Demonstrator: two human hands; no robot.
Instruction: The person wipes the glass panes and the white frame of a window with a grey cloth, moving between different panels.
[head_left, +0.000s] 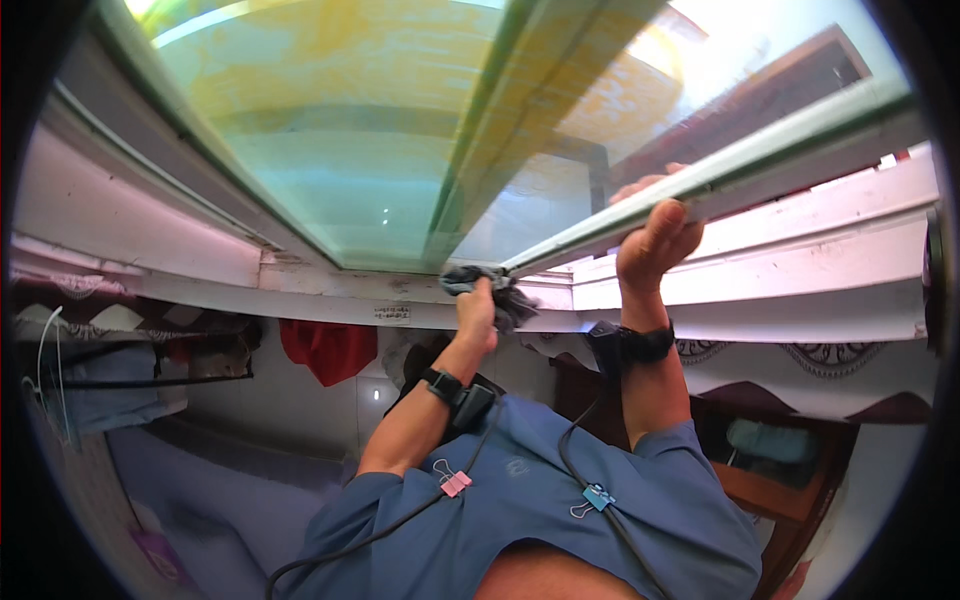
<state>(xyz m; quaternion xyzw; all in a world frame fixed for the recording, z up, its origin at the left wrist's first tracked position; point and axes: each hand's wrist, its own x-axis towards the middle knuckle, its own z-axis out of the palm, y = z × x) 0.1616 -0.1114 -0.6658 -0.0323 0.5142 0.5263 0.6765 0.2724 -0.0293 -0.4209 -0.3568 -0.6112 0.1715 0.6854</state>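
Observation:
My left hand (476, 311) holds a crumpled grey and black cloth (510, 304) against the bottom corner of a sliding window sash, at the white sill (420, 289). My right hand (651, 251) grips the upright edge of the window sash frame (780, 146). Its thumb lies on the near side and its fingers show behind the glass. The glass pane (345, 157) fills the upper view, with yellowish streaks or reflections on it. A second frame bar (480, 127) shows through or beside the pane.
Below the sill hang a red cloth (328, 349) and patterned curtains (814, 356). A wooden cabinet (772, 487) stands at lower right, a bed with a bluish cover (225, 480) at lower left. Cables clipped to the blue shirt run towards both wrists.

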